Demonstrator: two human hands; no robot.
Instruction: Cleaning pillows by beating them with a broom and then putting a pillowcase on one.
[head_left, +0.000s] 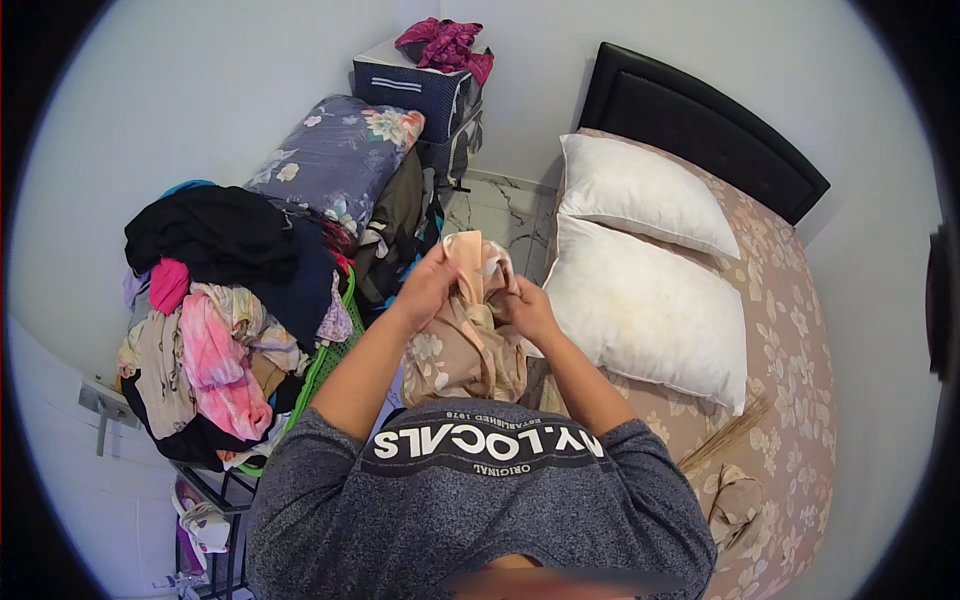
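Note:
A beige floral cloth (435, 367), patterned like the bed's sheet, hangs in front of my body. My left hand (429, 289) grips its upper edge, where a plain peach band shows. On the other side of that edge, my right hand (531, 306) pinches the fabric between thumb and fingers. Between both hands the cloth is bunched and folded, and its lower part drapes toward my shirt. Whether it is a pillowcase cannot be told for certain. Two white pillows (649, 307) without covers lie on the bed to the right of my right hand.
The bed (787, 360) has a black headboard (697, 127). On its sheet are a stick broom (724, 435) and a crumpled beige cloth (735, 502). Leftward, clothes (217, 330) overflow a green basket (328, 375). Behind are a floral pillow (330, 154) and a storage box (405, 90).

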